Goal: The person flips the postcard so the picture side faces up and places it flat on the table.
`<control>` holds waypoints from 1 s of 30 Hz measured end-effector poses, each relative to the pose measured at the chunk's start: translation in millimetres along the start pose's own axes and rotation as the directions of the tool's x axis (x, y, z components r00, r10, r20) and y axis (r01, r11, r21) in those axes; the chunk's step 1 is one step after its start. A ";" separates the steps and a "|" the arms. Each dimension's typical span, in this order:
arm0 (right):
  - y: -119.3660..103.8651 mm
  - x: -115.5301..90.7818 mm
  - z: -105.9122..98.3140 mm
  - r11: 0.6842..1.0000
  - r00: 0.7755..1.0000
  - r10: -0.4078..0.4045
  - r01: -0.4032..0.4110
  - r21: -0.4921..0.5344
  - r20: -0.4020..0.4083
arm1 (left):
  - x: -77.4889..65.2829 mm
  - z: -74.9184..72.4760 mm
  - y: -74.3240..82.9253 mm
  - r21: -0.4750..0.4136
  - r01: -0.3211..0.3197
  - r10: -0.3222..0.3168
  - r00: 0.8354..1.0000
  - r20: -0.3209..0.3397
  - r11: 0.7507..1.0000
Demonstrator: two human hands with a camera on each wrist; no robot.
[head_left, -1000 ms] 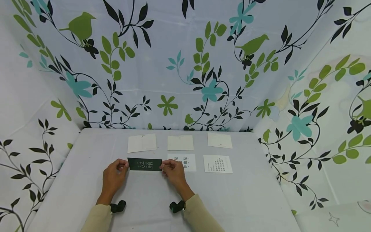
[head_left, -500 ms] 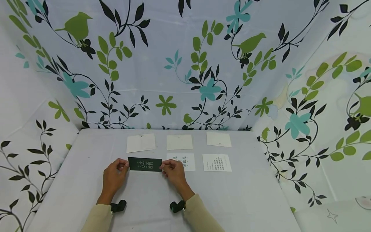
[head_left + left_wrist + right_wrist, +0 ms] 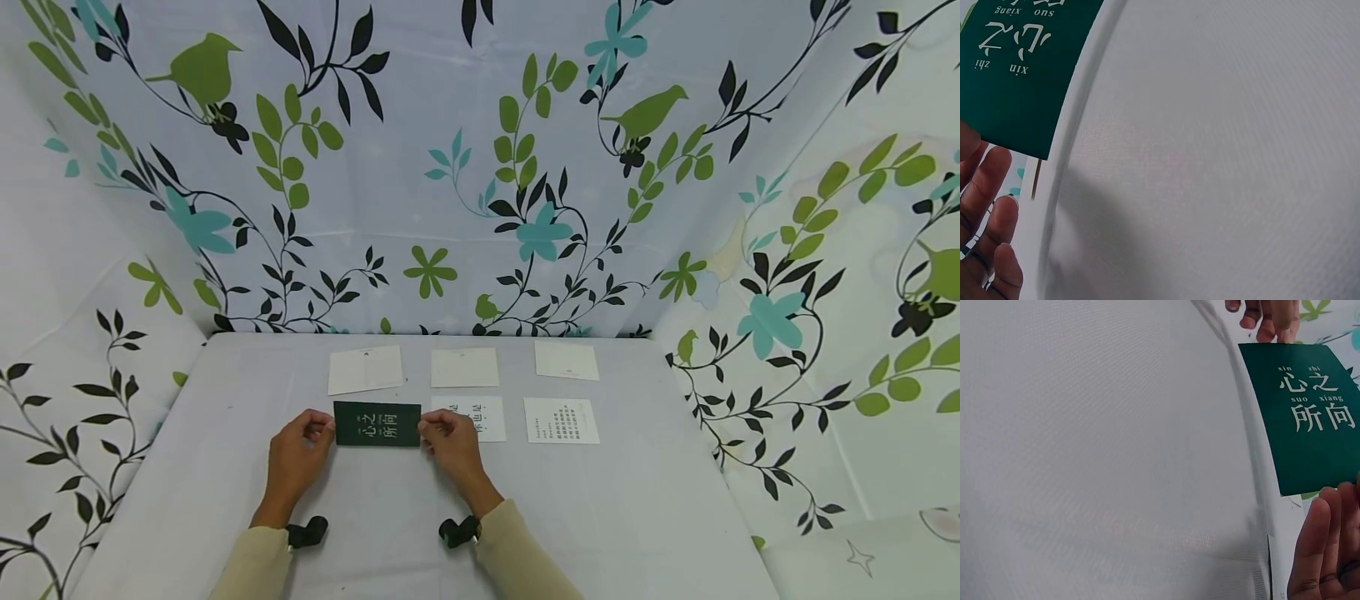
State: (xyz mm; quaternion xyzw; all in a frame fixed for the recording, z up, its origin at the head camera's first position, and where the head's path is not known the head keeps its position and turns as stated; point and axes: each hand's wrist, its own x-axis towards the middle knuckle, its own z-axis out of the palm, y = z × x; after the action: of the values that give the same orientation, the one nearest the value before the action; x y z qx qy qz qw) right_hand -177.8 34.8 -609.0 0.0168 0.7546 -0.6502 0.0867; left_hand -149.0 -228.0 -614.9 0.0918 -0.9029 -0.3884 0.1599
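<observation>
A dark green card (image 3: pixel 378 424) with pale Chinese characters and pinyin is held between both hands, off the table. My left hand (image 3: pixel 296 458) pinches its left short edge in the head view. At the opposite edge, my right hand (image 3: pixel 456 454) pinches it between thumb and fingers. In the left wrist view the green card (image 3: pixel 1016 81) shows at the upper left, above the left hand's fingers (image 3: pixel 997 219). The right wrist view has the card (image 3: pixel 1310 450) at the right, its printed face visible, with the right hand's fingers (image 3: pixel 1316 544) below it.
Three pale blank-looking cards, left (image 3: pixel 366 370), middle (image 3: pixel 465 368) and right (image 3: pixel 567 361), lie in a row at the back of the white table (image 3: pixel 637 508). Nearer lie two printed white cards, one (image 3: pixel 491 419) partly behind the right hand, the other (image 3: pixel 562 421) farther right. Patterned cloth hangs behind.
The green card has tilted so that more of its printed face shows to the head camera. Both hands keep their grip and have barely moved.
</observation>
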 end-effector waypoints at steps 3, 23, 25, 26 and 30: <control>-2.6 -0.8 -0.1 1.000 1.000 0.004 -0.004 -0.019 -0.016 | 0.3 -0.6 1.4 0.003 0.013 -0.013 1.000 0.012 1.000; -5.2 2.9 2.7 0.999 0.999 -0.032 0.033 0.038 -0.033 | 0.6 -2.8 3.9 -0.010 0.014 -0.014 1.000 -0.004 1.000; -6.4 2.7 3.2 0.999 0.999 -0.030 0.032 0.044 -0.036 | 0.8 -3.1 3.9 -0.012 0.017 -0.017 1.000 -0.007 1.000; -7.2 2.3 3.4 0.998 0.999 -0.031 0.032 0.047 -0.037 | 0.9 -3.2 3.9 -0.014 0.016 -0.016 1.000 -0.008 1.000; -8.0 2.6 4.4 0.998 0.999 -0.029 0.031 0.055 -0.042 | 0.9 -3.7 3.9 -0.017 0.019 -0.019 1.000 -0.011 1.000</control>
State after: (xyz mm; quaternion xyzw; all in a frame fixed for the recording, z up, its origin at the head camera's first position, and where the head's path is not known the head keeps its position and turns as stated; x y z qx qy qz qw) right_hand -180.9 29.0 -602.2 0.0211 0.7378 -0.6719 0.0611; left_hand -148.7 -228.1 -609.5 0.1010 -0.8977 -0.3971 0.1620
